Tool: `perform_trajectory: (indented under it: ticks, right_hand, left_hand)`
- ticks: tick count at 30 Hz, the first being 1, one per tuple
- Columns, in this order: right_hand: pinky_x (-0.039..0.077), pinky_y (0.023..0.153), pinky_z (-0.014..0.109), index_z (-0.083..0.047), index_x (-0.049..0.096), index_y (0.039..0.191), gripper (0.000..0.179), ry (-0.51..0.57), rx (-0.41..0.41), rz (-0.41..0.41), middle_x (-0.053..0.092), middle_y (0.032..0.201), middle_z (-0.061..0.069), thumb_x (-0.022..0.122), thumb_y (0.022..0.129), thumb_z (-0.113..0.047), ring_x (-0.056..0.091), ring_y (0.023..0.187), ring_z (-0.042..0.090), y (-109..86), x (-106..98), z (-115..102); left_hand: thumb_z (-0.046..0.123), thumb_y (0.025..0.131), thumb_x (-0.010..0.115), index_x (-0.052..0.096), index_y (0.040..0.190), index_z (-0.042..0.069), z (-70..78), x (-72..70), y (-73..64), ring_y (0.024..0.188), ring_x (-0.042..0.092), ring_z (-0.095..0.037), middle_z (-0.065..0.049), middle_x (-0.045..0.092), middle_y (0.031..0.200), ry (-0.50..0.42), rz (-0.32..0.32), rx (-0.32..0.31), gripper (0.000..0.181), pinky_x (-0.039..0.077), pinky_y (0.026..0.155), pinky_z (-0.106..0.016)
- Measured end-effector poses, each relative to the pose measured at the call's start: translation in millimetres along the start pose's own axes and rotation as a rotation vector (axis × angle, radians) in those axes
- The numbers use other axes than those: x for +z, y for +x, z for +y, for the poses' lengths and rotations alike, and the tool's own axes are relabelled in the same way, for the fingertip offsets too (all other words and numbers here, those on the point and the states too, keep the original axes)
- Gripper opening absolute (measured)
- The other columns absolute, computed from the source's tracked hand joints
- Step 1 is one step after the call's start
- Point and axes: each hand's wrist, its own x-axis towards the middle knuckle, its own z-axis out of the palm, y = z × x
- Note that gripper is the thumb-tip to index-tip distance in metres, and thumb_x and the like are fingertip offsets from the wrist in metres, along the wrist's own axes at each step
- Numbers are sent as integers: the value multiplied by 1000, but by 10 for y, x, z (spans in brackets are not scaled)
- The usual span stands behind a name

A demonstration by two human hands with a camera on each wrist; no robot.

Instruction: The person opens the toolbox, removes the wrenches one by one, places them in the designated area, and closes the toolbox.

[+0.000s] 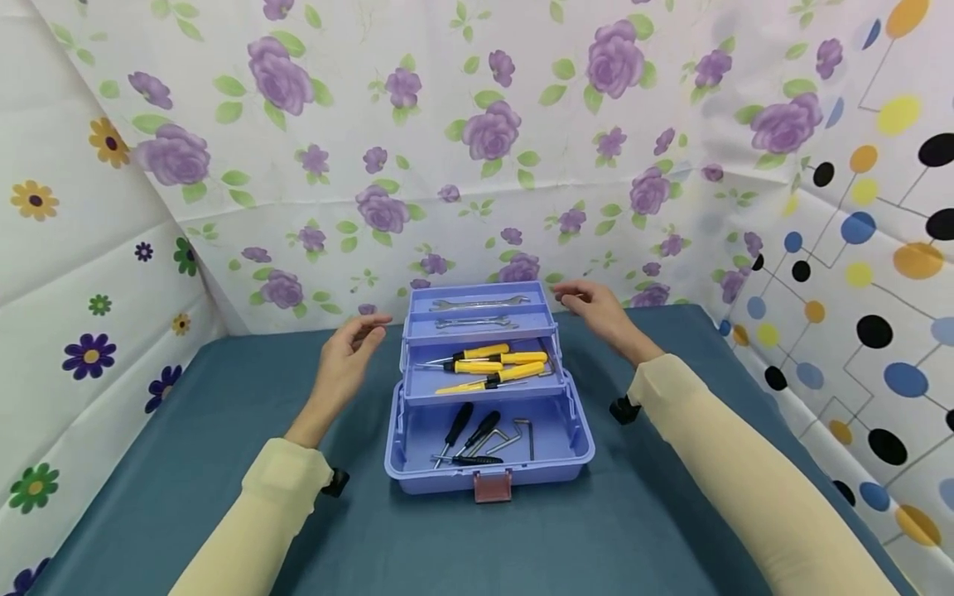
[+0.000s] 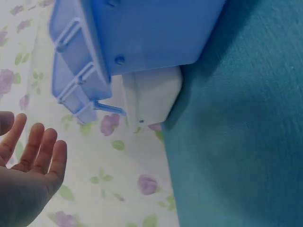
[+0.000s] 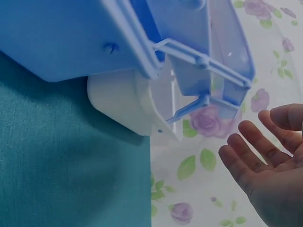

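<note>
A blue-purple toolbox stands on the table, its tiered trays raised. Its top tray holds several wrenches; the middle one holds several yellow-handled screwdrivers. Black-handled screwdrivers and hex keys lie in the bottom. My left hand hovers just left of the trays, fingers relaxed and holding nothing. On the other side, my right hand is near the top tray's right end, also holding nothing. In both wrist views, the fingers are apart from the toolbox's side and its tray links.
A dark teal cloth covers the table. Behind the toolbox hangs a white sheet with purple flowers; patterned sheets close off both sides. A whitish lid sits behind the toolbox body. A reddish-brown latch hangs at its front.
</note>
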Motion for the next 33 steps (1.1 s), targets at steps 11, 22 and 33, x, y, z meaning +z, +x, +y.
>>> perform_trajectory:
  ticks: [11,22,33]
  right_hand:
    - [41,115,55,-5,57,146,39,-62,-75,26,56,147,18,49,112,-21,52,135,36,-9,18,-194]
    - [43,114,55,-3,58,145,38,-113,-135,-17,59,144,18,50,112,-19,52,135,35,-32,154,-399]
    - [44,113,54,-2,59,143,36,-119,-155,-21,59,143,18,51,111,-18,53,134,34,-27,169,-394]
  left_hand:
    - [21,111,53,59,143,6,90,-83,-194,123,59,-41,-21,60,132,194,-152,-68,36,49,104,-58]
    - [14,109,58,59,143,6,103,-84,-571,122,61,-35,-18,61,133,357,-193,62,36,55,98,-56]
    - [19,108,59,56,148,4,69,-16,-743,123,62,-39,-19,60,141,382,-260,27,42,55,97,-57]
